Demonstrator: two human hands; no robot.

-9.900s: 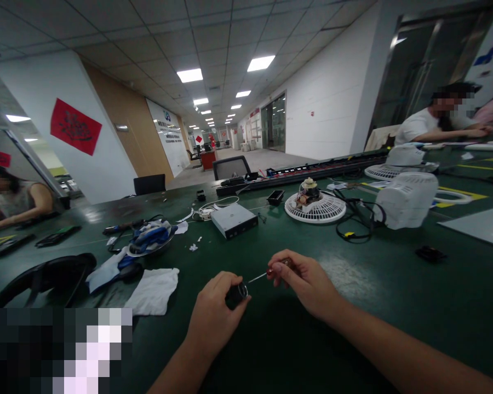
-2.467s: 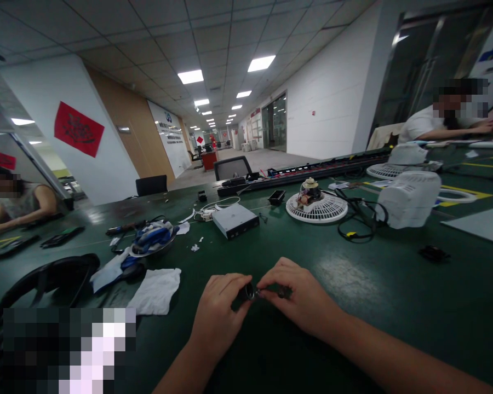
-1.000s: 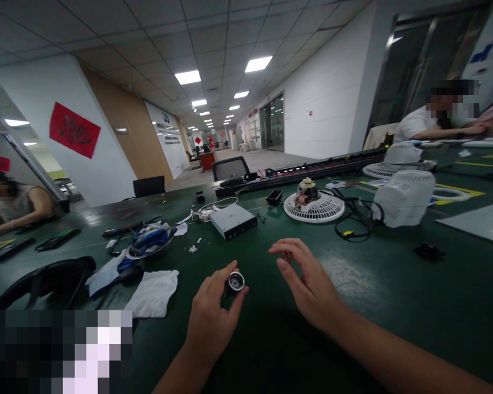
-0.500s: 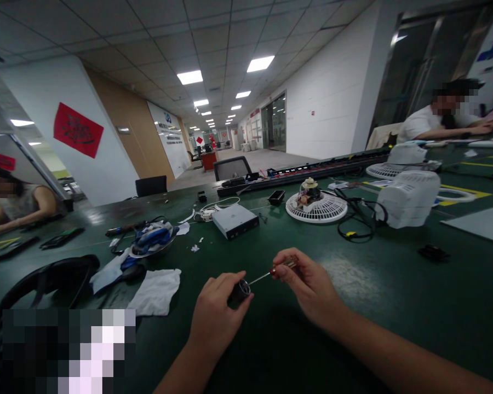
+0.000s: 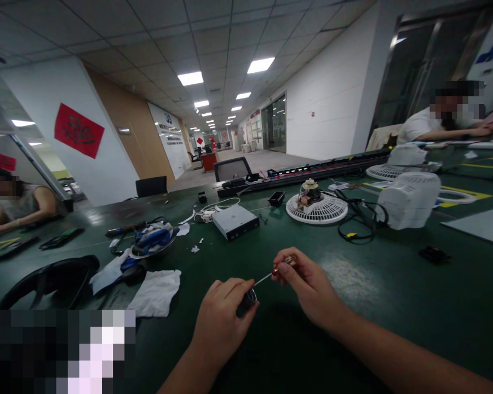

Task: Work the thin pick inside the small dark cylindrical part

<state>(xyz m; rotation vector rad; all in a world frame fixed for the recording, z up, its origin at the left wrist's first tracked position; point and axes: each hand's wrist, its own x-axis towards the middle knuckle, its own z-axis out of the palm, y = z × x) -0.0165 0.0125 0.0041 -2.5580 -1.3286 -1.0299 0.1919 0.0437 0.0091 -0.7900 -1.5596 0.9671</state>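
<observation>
My left hand [image 5: 224, 312] grips a small dark round part [image 5: 248, 300] with a shiny rim, held between thumb and fingers above the green table [image 5: 312, 345]. My right hand [image 5: 308, 282] is closed around the reddish, see-through handle of a screwdriver [image 5: 263, 279]. Its thin shaft points down and left to the upper edge of the round part, close to my left fingertips. Whether the tip touches the part cannot be made out.
A silver disc drive [image 5: 235, 221], a white fan grille [image 5: 316, 208] with a motor and a white housing [image 5: 411, 200] lie beyond my hands. To the left are a white cloth [image 5: 158, 293] and a black headset [image 5: 45, 279]. People sit at both sides.
My left hand has moved slightly right and down with the round part, which now sits nearer my right hand. The screwdriver shows less shaft. My right hand has barely moved.
</observation>
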